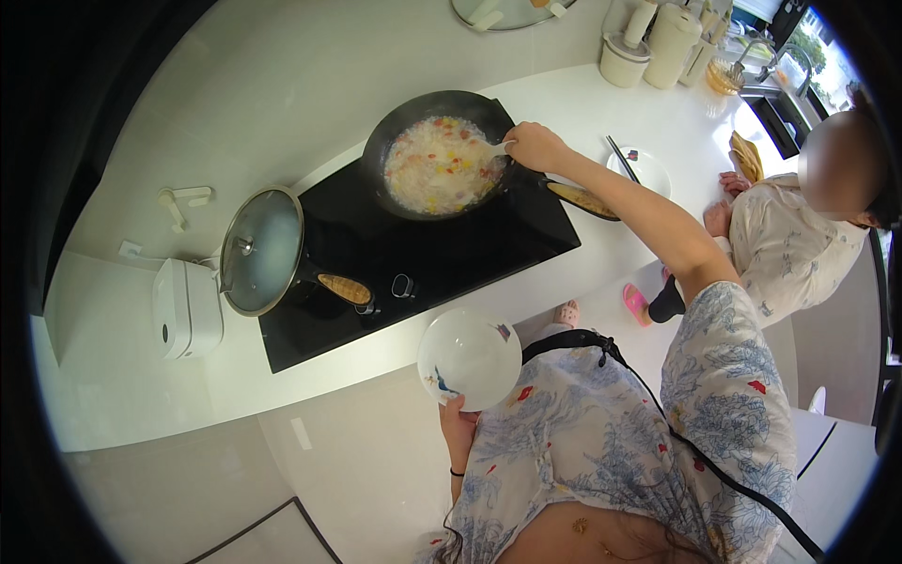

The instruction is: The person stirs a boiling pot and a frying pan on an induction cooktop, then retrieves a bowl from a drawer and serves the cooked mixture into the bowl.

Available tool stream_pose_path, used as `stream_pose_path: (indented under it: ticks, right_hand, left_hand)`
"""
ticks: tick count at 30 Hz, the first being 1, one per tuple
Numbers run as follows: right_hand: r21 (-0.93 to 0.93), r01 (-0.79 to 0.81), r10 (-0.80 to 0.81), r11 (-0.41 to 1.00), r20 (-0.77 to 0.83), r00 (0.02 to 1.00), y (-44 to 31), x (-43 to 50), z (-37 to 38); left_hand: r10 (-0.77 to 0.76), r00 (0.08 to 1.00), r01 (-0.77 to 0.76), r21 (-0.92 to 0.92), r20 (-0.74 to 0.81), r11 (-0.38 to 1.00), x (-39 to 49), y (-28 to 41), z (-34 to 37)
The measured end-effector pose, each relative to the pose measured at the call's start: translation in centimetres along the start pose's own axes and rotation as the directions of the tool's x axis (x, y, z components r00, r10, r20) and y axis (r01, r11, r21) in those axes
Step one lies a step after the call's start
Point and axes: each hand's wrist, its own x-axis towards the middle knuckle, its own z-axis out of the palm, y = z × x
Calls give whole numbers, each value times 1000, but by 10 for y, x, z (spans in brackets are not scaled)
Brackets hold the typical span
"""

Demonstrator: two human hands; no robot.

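Observation:
My right hand (pixel 539 146) grips the handle of a pale ladle or spoon (pixel 497 148) over a dark wok (pixel 377 148). The utensil's head dips into a whitish, soupy food (pixel 437 166) with red and yellow bits; how deep it goes I cannot tell. With my left hand (pixel 459 416) I hold a white bowl (pixel 468 356) by its rim, in front of the counter's edge. Inside, the bowl shows only its printed pictures. The wok's wood-patterned handle (pixel 581 199) points right, below my forearm.
A black cooktop (pixel 423 261) carries the wok and a glass-lidded pan (pixel 261 247). Left of it stands a white appliance (pixel 187 310). A plate with chopsticks (pixel 655 173) lies on the counter at right. Another person (pixel 789 240) stands close on the right, hands near the counter.

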Motion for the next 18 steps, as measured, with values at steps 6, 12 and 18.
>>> stream_pose_path:
  ticks: [6, 12, 18]
  right_hand:
    - [438, -519, 295, 734, 483, 825, -4, -3, -5]
    - [29, 218, -217, 975, -46, 975, -30, -23, -20]
    - [-374, 359, -395, 855, -23, 918, -32, -10, -33]
  left_hand:
    - [27, 1000, -27, 24, 14, 999, 0, 4, 8]
    - [5, 1000, -5, 38, 1, 999, 3, 5, 9]
    - [-12, 1000, 12, 21, 10, 1000, 4, 6, 10]
